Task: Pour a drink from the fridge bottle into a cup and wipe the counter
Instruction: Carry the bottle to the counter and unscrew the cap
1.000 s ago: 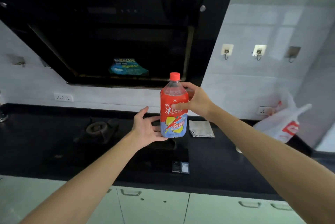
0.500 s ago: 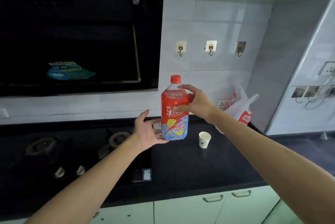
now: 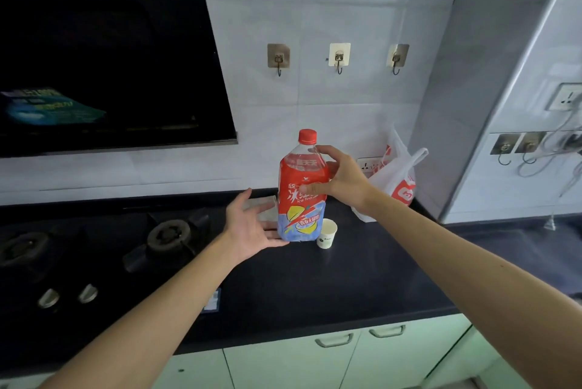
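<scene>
A large ice tea bottle (image 3: pixel 300 199) with a red cap and a red-and-blue label is held upright over the black counter (image 3: pixel 346 288). My right hand (image 3: pixel 338 182) grips its upper body from the right. My left hand (image 3: pixel 252 228) is spread open under and beside the bottle's base, its fingers touching the lower left side. A small white paper cup (image 3: pixel 327 233) stands on the counter just right of the bottle's base. A folded grey cloth (image 3: pixel 263 207) lies behind my left hand, partly hidden.
A gas hob with burners (image 3: pixel 171 232) and knobs (image 3: pixel 67 295) fills the counter's left side under a black range hood (image 3: pixel 110 51). A white plastic bag (image 3: pixel 395 182) sits in the back corner. Wall hooks (image 3: pixel 339 56) and a socket (image 3: pixel 567 97) are on the tiles. Pale green cabinets (image 3: pixel 315 363) run below.
My view has swung right along the counter and closer. The bottle has travelled right with both hands, and the paper cup now stands next to its base.
</scene>
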`<state>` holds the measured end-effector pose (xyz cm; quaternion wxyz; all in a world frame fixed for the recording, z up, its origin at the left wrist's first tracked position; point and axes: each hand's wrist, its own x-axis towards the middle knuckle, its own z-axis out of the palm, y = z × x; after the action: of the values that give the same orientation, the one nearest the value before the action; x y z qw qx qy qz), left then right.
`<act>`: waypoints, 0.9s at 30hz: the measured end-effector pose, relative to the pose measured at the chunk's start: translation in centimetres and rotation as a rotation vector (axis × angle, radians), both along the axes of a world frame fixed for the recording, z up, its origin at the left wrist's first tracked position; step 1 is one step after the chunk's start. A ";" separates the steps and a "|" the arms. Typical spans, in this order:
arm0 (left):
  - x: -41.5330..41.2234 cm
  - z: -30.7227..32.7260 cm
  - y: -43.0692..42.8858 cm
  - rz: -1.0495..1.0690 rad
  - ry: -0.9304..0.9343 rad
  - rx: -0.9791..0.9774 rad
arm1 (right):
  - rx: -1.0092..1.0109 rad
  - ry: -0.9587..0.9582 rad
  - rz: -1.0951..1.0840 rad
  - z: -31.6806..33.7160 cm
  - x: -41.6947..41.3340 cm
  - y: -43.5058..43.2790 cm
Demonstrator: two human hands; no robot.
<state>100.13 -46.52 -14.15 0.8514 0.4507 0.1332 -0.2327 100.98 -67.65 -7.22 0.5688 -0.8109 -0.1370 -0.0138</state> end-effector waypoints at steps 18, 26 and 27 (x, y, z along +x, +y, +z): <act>4.1 -9.2 0.1 0.059 0.177 -0.071 | -0.068 0.110 0.000 -8.9 5.0 -0.1; 7.2 -13.2 0.9 0.054 0.246 -0.007 | -0.167 0.151 -0.014 -12.7 7.8 1.1; 7.5 -13.8 1.0 0.051 0.256 -0.004 | -0.181 0.161 -0.023 -13.3 8.0 1.2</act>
<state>107.64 -45.51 -27.95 0.8340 0.4121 0.2515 -0.2670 109.02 -66.49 -20.55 0.5020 -0.8590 -0.0822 0.0574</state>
